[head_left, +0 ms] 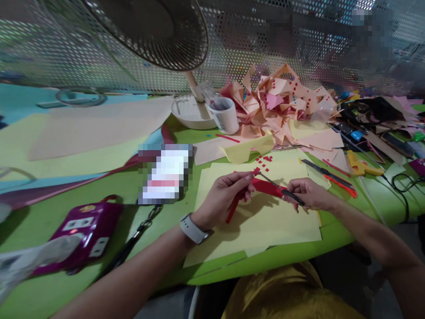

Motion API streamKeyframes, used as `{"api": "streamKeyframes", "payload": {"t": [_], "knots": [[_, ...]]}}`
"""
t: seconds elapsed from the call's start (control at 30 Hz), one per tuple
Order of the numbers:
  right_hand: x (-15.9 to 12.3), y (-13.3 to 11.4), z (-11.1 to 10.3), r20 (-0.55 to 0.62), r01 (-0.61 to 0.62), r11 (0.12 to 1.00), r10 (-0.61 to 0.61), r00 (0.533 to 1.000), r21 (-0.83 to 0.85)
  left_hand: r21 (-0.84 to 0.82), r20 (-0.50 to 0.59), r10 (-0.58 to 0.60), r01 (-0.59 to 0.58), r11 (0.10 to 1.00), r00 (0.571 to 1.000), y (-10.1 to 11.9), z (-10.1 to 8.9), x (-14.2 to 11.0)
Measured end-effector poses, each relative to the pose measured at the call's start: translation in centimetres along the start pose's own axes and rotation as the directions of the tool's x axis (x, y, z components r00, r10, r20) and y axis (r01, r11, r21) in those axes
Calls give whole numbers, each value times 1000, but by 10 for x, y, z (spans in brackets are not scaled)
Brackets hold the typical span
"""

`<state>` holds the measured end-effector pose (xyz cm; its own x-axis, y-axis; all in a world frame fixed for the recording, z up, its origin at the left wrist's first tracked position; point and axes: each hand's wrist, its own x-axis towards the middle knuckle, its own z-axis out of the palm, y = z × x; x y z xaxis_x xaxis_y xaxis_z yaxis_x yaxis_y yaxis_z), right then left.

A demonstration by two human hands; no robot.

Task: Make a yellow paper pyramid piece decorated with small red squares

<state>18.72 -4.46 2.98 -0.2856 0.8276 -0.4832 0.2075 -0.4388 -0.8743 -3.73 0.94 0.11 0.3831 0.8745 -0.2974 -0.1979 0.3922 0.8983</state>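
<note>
Left hand (pixel 229 189) pinched red paper (pixel 268 187) while right hand (pixel 307 193) gripped scissors (pixel 292 197); I judged the paper light, easily creased, best held by its edge.

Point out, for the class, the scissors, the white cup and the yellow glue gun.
Scissors (pixel 286 192), head view: near the blade-handle joint.
White cup (pixel 227 120), head view: outer wall.
Yellow glue gun (pixel 360 168), head view: body.

Two hands (pixel 229 190) (pixel 305 193); one pair of scissors (pixel 294 196); one watch (pixel 195 229); one fan (pixel 149 26); one white cup (pixel 229 118).
</note>
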Motion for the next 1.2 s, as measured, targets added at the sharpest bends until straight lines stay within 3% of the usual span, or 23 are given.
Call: {"api": "streamKeyframes", "payload": {"t": [0.77, 1.2], "knots": [[6, 11, -4, -54, 30, 999, -32, 998, -37, -21, 0, -17, 17, 1000, 1000, -1, -3, 3], [6, 10, -6, -62, -12, 997, 8, 998, -72, 32, -23, -107, 107, 994, 994, 2, -1, 2]]}}
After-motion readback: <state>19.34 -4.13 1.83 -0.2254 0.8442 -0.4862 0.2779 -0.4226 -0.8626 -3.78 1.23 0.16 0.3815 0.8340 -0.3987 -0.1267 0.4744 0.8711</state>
